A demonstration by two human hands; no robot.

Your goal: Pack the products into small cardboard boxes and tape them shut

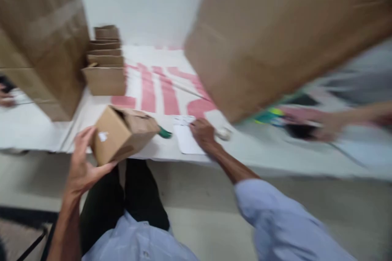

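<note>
My left hand (84, 163) grips a small brown cardboard box (112, 136) by its near end, thumb underneath and fingers at its left side. The box is tilted just above the front edge of the table, and a small white mark shows on the side facing me. On the table my right hand (203, 132) rests on the right part of a white sheet (186, 138) with dark marks along its top. Its fingers are curled together, and blur hides what is between them. Between box and sheet lies a green curved object (164, 132). A small whitish round object (223, 133) sits right of my hand.
A tall brown paper bag (55, 49) stands at the left, beside a row of small brown open-topped containers (104, 79). A large brown bag (275, 36) looms at the right. Another person's hand (327, 126) holds something dark. The tablecloth (251, 151) has pink-red print.
</note>
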